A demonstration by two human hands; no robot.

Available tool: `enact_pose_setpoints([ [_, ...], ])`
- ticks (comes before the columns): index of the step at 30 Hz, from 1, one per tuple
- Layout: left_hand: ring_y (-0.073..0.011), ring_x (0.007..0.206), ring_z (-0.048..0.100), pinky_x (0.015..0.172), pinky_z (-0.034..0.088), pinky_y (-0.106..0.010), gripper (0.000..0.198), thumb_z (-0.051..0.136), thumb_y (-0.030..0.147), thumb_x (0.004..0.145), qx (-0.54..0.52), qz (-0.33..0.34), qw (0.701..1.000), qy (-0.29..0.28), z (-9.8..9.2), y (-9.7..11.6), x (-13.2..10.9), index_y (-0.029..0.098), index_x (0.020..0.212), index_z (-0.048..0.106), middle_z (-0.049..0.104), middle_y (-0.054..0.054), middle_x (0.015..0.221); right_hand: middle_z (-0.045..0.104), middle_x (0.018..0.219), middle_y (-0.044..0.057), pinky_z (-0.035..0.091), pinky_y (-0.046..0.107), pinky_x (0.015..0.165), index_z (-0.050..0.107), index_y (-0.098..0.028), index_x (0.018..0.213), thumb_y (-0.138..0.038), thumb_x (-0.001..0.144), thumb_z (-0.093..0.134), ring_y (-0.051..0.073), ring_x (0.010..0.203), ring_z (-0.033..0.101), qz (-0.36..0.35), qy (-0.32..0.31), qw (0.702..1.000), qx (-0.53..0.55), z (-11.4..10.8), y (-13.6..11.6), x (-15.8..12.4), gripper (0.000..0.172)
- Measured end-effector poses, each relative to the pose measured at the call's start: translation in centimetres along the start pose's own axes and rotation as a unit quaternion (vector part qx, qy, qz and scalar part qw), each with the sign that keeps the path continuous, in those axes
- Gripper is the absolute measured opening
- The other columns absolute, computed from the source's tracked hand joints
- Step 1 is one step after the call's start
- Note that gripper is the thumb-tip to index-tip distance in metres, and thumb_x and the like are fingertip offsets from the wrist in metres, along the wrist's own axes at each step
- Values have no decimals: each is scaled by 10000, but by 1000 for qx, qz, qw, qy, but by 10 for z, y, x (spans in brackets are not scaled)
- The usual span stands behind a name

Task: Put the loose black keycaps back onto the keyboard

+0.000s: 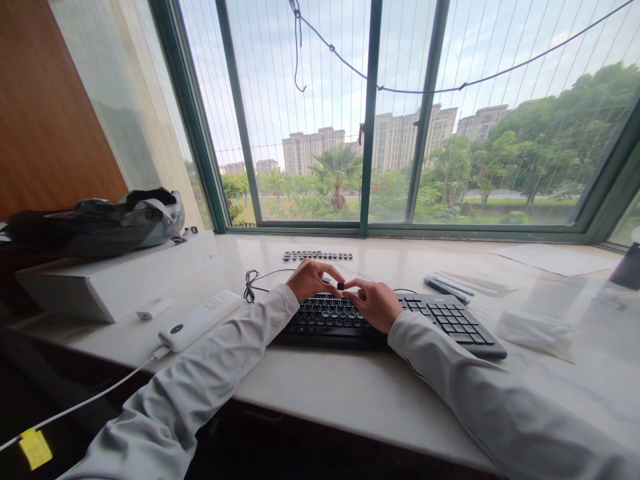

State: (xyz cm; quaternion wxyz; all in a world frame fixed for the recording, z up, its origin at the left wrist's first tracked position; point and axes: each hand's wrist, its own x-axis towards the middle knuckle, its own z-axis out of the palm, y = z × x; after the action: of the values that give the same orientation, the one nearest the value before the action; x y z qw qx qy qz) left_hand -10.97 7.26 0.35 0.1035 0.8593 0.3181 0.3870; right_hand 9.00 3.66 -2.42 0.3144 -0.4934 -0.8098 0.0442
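Fingers (334, 281) pinch small black keycap (341, 286) — over keyboard (450, 323).

Both hands, left hand (311, 279) and right hand (376, 304), are pinching a small black keycap (341, 286) above the keyboard (450, 323) on the counter (350, 387).

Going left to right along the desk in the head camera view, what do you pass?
White box → power bank → left hand → small black keycap → right hand → pens → paper sheet.
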Motion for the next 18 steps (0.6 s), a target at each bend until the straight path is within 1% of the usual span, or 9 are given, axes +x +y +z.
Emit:
enact_pose_setpoints([
  [4, -52, 432, 248, 420, 179, -219, 441, 769, 537, 552, -12, 2, 1000, -7, 2, 2, 0, 179, 809, 750, 478, 53, 460, 547, 547, -40, 269, 245, 532, 699, -293, 969, -515, 844, 493, 108, 514, 468, 2, 4, 1000, -6, 0, 0, 0, 328],
  [7, -47, 435, 244, 419, 187, -215, 436, 765, 537, 560, -9, 0, 1000, -6, 2, 3, 0, 186, 818, 750, 503, 51, 479, 547, 545, -44, 270, 243, 534, 694, -304, 976, -517, 846, 487, 109, 516, 470, 3, 9, 1000, -8, 0, 0, 0, 324],
  [10, -42, 434, 253, 419, 204, -212, 417, 758, 520, 593, -6, 4, 1000, -13, 1, 3, 0, 192, 850, 752, 559, 41, 518, 547, 546, -43, 270, 243, 534, 688, -299, 1000, -518, 850, 477, 108, 517, 469, 13, 15, 1000, -14, -1, 0, 0, 339],
  [12, -39, 428, 275, 420, 221, -213, 385, 731, 501, 652, -4, 5, 1000, -27, 1, 1, 0, 194, 884, 751, 625, 21, 584, 554, 555, -40, 274, 243, 538, 689, -297, 1003, -519, 852, 475, 108, 524, 472, 21, 19, 999, -20, -1, 1, 0, 344],
  [13, -39, 429, 306, 423, 235, -212, 360, 711, 484, 689, -6, 3, 999, -36, 1, 0, 0, 195, 901, 749, 661, 6, 635, 558, 560, -38, 275, 242, 540, 691, -298, 1000, -520, 853, 472, 108, 528, 475, 23, 19, 999, -22, -1, 1, 0, 344],
  [15, -55, 470, 423, 444, 284, -210, 311, 673, 439, 752, -19, 1, 999, -51, 2, -3, 0, 194, 930, 745, 710, -30, 747, 570, 575, -35, 277, 241, 544, 695, -300, 986, -528, 855, 467, 110, 538, 484, 27, 21, 999, -25, -1, 2, 0, 348],
  [17, -99, 598, 561, 488, 342, -208, 284, 661, 401, 772, -39, 0, 997, -63, 4, -5, 0, 192, 948, 740, 727, -58, 835, 580, 586, -34, 277, 239, 546, 695, -308, 979, -536, 854, 465, 113, 547, 493, 31, 22, 999, -27, -1, 3, 1, 347],
  [18, -124, 677, 604, 515, 368, -208, 278, 667, 390, 769, -48, 0, 996, -69, 3, -5, 1, 192, 950, 740, 728, -65, 861, 584, 590, -35, 277, 240, 547, 694, -312, 977, -537, 853, 467, 114, 550, 496, 31, 21, 999, -29, -1, 3, 1, 342],
])
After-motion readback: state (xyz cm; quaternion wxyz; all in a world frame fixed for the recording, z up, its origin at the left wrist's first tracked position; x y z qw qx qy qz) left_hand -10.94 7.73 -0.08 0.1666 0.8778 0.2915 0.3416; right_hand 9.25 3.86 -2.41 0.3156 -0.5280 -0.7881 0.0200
